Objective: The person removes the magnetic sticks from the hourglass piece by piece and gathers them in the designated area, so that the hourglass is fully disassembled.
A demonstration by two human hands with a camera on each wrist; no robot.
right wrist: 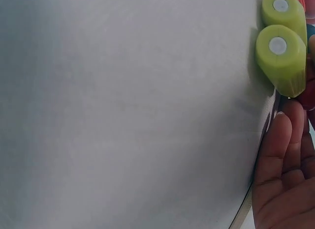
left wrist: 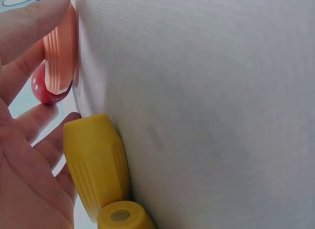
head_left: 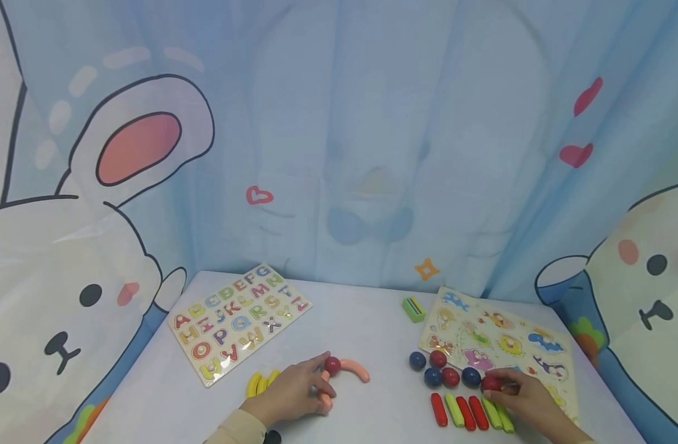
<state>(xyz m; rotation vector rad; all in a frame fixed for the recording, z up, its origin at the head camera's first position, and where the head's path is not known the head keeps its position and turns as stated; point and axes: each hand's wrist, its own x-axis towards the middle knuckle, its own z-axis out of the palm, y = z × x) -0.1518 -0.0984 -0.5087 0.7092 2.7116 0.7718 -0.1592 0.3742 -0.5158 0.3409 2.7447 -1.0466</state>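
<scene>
In the head view my left hand (head_left: 297,390) pinches a salmon-pink curved toy stick (head_left: 325,398) between thumb and fingers, lying close to the table. A red ball (head_left: 332,365) touches its upper end, and a second pink curved stick (head_left: 355,370) extends right from the ball. Yellow sticks (left wrist: 96,160) lie beside this hand's palm. My right hand (head_left: 524,398) grips another red ball (head_left: 490,383) with thumb and fingertips, mostly hidden in the right wrist view. Below that ball are light-green sticks (right wrist: 281,57) with pale round ends.
Blue balls (head_left: 417,361) and red balls (head_left: 451,377) cluster left of the right hand, above red sticks (head_left: 438,409). An alphabet board (head_left: 239,320) lies back left, an animal puzzle board (head_left: 500,339) back right. A green block (head_left: 413,309) sits near that board. A dark round thing (head_left: 272,438) shows at the bottom edge.
</scene>
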